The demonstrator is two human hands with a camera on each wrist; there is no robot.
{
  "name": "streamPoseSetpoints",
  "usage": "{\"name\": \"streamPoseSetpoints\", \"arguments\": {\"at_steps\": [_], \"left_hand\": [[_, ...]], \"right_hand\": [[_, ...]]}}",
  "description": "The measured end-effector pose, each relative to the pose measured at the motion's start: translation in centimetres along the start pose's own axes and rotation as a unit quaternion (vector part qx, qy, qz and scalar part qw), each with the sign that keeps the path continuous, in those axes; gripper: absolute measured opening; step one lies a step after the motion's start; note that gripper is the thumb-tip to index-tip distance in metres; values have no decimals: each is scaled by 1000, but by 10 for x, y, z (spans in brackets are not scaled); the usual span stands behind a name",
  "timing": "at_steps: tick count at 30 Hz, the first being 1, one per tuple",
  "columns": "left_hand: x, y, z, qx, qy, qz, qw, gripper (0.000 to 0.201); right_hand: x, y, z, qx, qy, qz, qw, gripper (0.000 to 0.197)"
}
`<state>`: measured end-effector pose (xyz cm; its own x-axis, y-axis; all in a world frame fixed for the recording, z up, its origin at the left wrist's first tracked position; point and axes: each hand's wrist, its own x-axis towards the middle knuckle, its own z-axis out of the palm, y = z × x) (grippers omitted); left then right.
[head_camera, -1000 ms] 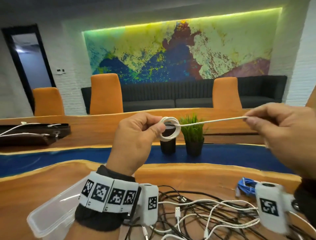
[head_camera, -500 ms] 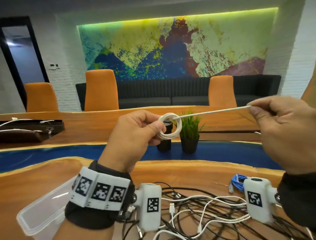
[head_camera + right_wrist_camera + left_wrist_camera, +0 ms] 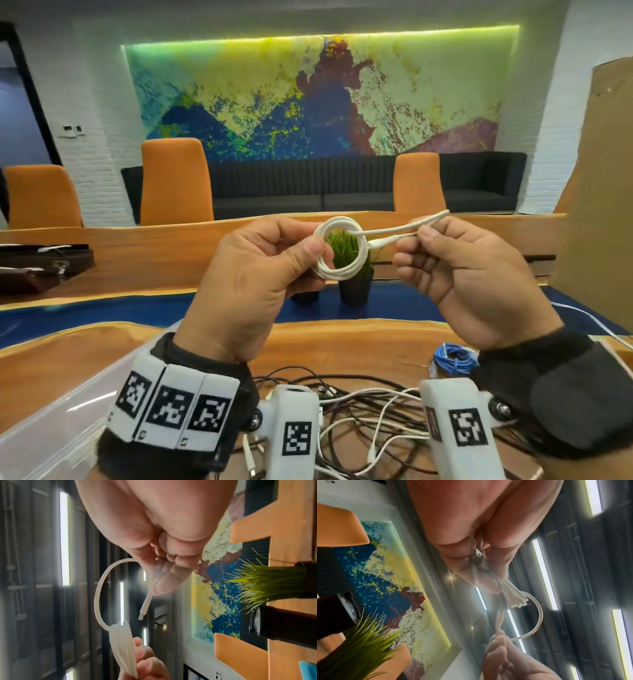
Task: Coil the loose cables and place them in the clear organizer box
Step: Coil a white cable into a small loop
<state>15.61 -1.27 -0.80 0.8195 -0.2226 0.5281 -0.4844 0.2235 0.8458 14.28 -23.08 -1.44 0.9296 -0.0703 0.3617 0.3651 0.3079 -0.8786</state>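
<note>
Above the bench [image 3: 342, 339], left hand [image 3: 260, 274] pinched the coil [image 3: 342, 250]; right hand [image 3: 459, 270] gripped its tail [image 3: 394, 230], which could slip, unwinding loops.

Cable tangle [image 3: 359, 421] is crowding near desk [image 3: 342, 346]; clear organizer box [image 3: 68, 421] is sitting left, bare wood lying between tangle and potted plant [image 3: 352, 270].

Office meeting room: long wooden table [image 3: 342, 339], orange chairs [image 3: 176, 181], sofa [image 3: 308, 192].
</note>
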Motion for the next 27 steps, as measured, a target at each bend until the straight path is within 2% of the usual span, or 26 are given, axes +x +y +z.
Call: {"name": "streamPoseSetpoints", "arguments": {"at_steps": [5,8,10,12,15,17,18,21,23,25,27], "left_hand": [[1,-4,4,8,1,2,1000,16],[0,-10,10,4,-4,5,1000,15],[-1,-14,14,16,-2,13,1000,16],[-1,-14,16,61,7,44,997,15],[-2,-13,17,123,43,118,984,12],[-2,-13,17,152,59,161,973,14],[-3,-14,18,173,64,182,966,15],[-5,-15,20,219,94,221,946,14],[-4,-15,20,208,132,218,945,11],[0,-11,13,119,188,168,960,6],[5,-4,6,-24,221,102,970,7]], "right_hand": [[-3,3,8,82,-49,37,995,18],[-8,12,22,97,-87,77,989,32],[-10,17,27,111,-112,101,982,29],[-11,20,26,125,-141,125,974,22],[-13,19,22,152,-238,160,946,27],[-16,17,24,148,-282,153,936,29],[-18,17,27,135,-278,150,939,27],[-22,14,35,103,-211,137,962,23],[-23,11,36,38,-209,110,971,36],[-24,8,35,-131,-221,76,963,40],[-25,9,36,-328,-233,35,915,21]]}}
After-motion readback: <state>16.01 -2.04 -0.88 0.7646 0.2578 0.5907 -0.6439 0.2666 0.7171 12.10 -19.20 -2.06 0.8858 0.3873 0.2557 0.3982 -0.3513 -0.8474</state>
